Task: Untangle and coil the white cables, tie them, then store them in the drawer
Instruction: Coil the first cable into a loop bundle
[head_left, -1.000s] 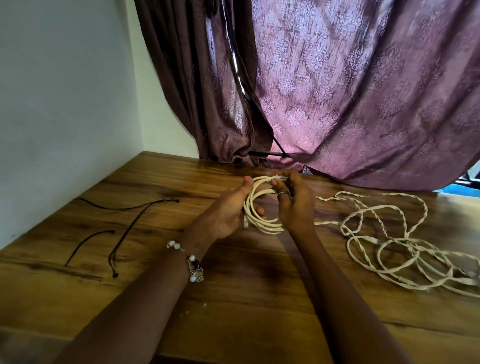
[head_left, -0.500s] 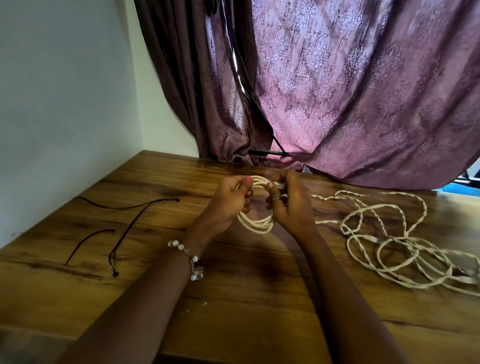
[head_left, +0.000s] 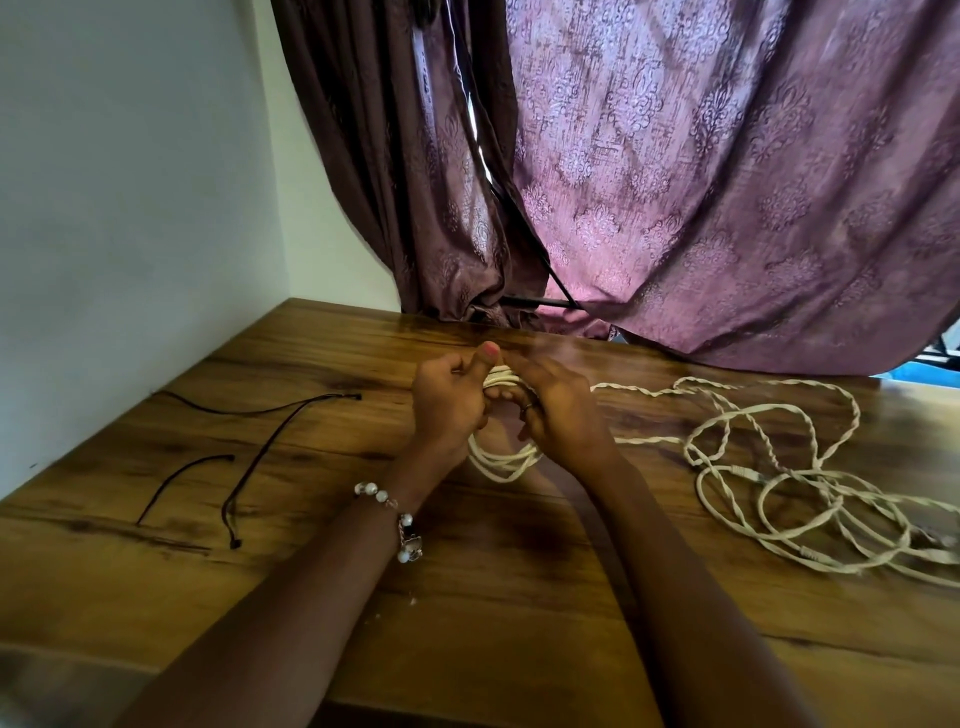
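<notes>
White coiled cable (head_left: 501, 460) sits at the centre of the wooden tabletop (head_left: 519, 597), held up between both hands; its lower loops hang below the wrists and touch or nearly touch the wood. Left hand (head_left: 449, 402) grips the coil's top from the 9 o'clock side, fingers curled round the bundle, thumb raised with a pink nail showing. Right hand (head_left: 558, 410) meets it from the 3 o'clock side, lower fingers curled at the bundle, upper fingers extended and blurred; a ring shows on one finger. Whether the right hand fully encloses the strands cannot be told.

Compared with a second ago, the coil is pressed narrower: the open round loop seen then is now squeezed into a tight bunch between the hands, and the hands stand closer together, nearly touching.

Loose white cable (head_left: 779, 467), twisted in places, lies tangled at 3 o'clock of the hands, with one strand running from the coil to the heap; it is unchanged. Three black ties (head_left: 270, 447) lie at 9 o'clock, well apart from the hands, also unchanged. Beaded bracelet (head_left: 397, 512) circles the left wrist. Purple patterned curtain (head_left: 701, 182) hangs at 12 o'clock, its hem resting on the tabletop's far edge.
</notes>
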